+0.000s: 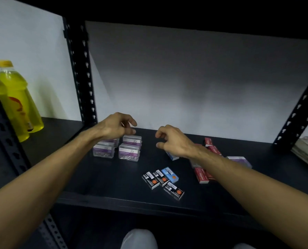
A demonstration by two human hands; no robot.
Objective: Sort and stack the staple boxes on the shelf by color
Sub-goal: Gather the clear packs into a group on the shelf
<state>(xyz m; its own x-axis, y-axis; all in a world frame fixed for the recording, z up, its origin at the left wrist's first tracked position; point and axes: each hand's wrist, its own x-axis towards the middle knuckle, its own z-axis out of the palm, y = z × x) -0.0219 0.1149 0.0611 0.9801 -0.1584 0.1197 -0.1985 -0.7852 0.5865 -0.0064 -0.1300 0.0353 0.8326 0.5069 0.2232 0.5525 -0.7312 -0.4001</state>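
Hovering over the purple staple boxes near the shelf's back-left corner, the left hand curls loosely, empty, bare board separating it from the right hand, likewise loosely curled and empty, above black boxes by the front edge and red boxes rightward.

Both arms extended forward; left hand and right hand loosely curled, apparently empty, no grip.
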